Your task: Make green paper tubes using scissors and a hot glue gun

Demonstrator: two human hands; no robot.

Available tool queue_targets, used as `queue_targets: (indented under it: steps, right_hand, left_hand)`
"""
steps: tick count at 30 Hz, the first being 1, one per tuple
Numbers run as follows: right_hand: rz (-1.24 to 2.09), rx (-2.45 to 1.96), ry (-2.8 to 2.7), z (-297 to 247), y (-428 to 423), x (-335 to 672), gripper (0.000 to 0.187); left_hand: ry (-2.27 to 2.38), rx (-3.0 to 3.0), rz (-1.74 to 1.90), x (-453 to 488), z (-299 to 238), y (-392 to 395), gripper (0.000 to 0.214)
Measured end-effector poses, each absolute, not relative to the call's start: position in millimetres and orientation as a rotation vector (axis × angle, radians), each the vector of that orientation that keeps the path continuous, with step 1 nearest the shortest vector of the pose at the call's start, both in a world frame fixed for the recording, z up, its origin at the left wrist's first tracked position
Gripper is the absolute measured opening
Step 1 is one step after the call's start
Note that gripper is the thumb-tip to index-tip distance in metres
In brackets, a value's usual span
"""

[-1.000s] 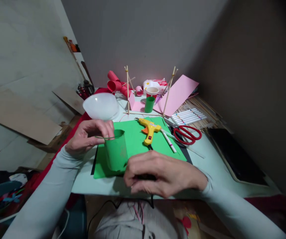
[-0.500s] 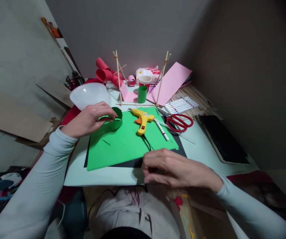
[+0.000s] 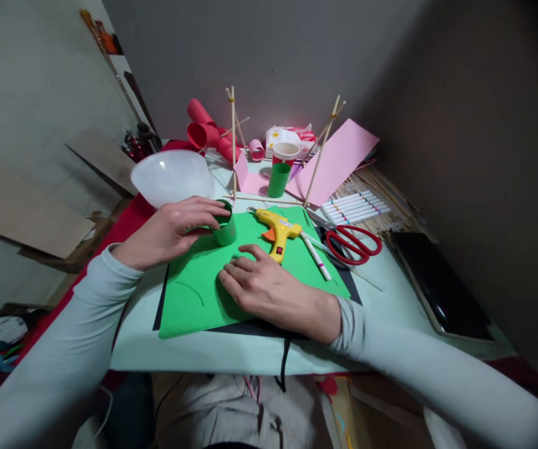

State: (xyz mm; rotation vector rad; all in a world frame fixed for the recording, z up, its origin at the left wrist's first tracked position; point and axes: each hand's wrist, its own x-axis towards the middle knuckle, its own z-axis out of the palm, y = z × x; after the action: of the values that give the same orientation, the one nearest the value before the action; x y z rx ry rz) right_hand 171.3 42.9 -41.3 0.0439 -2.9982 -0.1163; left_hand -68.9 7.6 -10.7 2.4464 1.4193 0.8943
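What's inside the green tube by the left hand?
In the green tube, only its darker inner side shows near the top. The left hand covers part of the opening, and the bottom is hidden, so I can't tell what's there.

Black sheet (image 3: 259,326), bowl (image 3: 173,178), perhaps tablet (image 3: 437,284) on pale table (image 3: 194,355)

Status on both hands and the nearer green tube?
Left hand at nearer green tube, open end up. Right hand over green paper. Glue gun just beyond right hand.
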Motion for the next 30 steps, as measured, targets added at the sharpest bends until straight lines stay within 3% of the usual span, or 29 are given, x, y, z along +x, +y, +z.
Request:
queue_targets:
  steps: [16, 24, 27, 30]
  right_hand:
    - [-0.185, 0.018, -2.779, -59, 23, 195, 0.028]
    - [-0.153, -0.153, -2.69, -42, 47, 198, 0.03]
    - [0.082, -0.228, -2.604, -29, 62, 207, 0.021]
    - [0.595, -0.407, -2.382, -16, 76, 218, 0.011]
  left_hand:
    - [1.634, 2.416, 1.038, -62, -3, -1, 0.02]
    - [1.585, 2.394, 1.1, -58, -5, -1, 0.011]
    - [1.545, 2.431, 1.088, -57, -6, -1, 0.012]
    - [1.515, 2.475, 1.081, -50, -5, 0, 0.013]
